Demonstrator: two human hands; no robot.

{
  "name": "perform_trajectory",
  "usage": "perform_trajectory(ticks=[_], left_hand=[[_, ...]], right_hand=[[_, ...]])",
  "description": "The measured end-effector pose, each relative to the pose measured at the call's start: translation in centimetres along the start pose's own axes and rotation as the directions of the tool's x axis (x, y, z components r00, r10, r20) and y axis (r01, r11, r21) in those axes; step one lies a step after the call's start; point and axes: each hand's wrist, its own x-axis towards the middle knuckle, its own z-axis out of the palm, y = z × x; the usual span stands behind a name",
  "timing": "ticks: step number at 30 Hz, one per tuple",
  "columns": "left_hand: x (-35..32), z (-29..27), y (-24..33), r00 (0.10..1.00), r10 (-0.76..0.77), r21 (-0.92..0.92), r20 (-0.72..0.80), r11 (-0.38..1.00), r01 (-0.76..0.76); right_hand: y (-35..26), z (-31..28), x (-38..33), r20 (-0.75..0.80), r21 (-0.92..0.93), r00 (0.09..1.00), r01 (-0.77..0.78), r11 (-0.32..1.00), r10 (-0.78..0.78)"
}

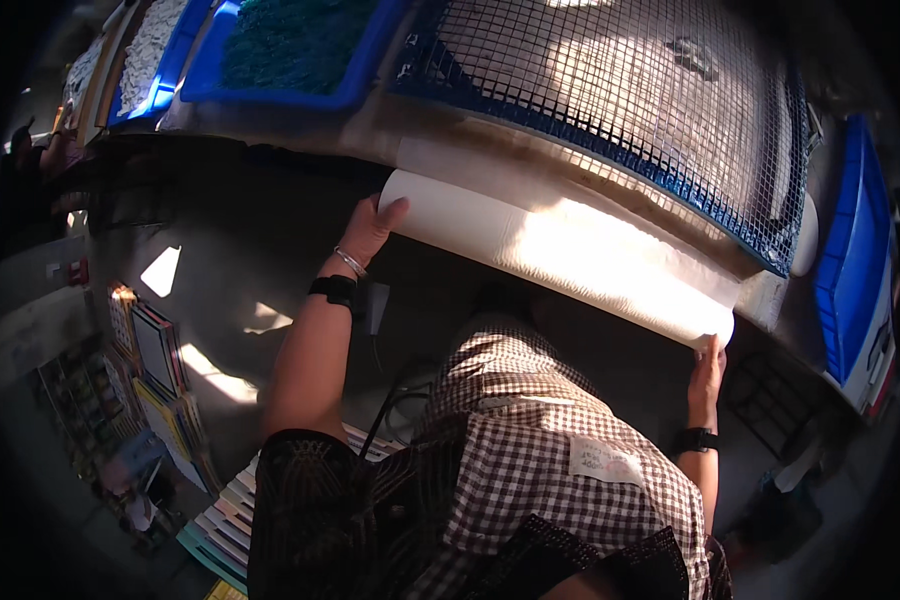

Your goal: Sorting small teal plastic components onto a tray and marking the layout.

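One wire mesh (pixel 600 75), nr blue tub (pixel 270 99), lies beyond wht roll (pixel 555 255).

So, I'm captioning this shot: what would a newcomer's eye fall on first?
Probably the white roll near centre, partly glaring in sunlight, its ends held by the left hand and right hand. Then the wire mesh beyond, and the blue tray at upper left holding teal material.

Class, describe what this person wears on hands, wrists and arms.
Left hand: bare, with a silvery bangle and black wristband at the wrist; a dark, faintly patterned sleeve ends near the elbow. Right hand: bare, with a dark band on the wrist.
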Motion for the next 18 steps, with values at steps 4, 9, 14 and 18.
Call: perform_trajectory(ticks=[4,9,14,18], left_hand=[[-0.2,0.0,-1.0,0.993,0.061,0.190,-0.096,0.981,-0.042],[-1.5,1.1,-0.3,0.991,0.045,0.016,-0.129,0.999,-0.044],[-1.2,-0.2,1.9,0.981,-0.084,-0.018,0.175,0.996,0.088],[-0.6,-0.1,1.4,0.978,-0.110,-0.008,0.177,0.994,0.113]], right_hand=[[-0.1,1.1,-0.9,0.004,-0.055,0.999,0.041,0.998,-0.041],[-1.2,0.4,-0.7,-0.055,-0.337,0.986,-0.168,0.926,0.159],[-0.3,-0.4,0.6,-0.040,-0.376,0.967,-0.249,0.893,0.252],[-0.9,1.9,1.1,-0.026,-0.270,0.965,-0.259,0.927,0.262]])
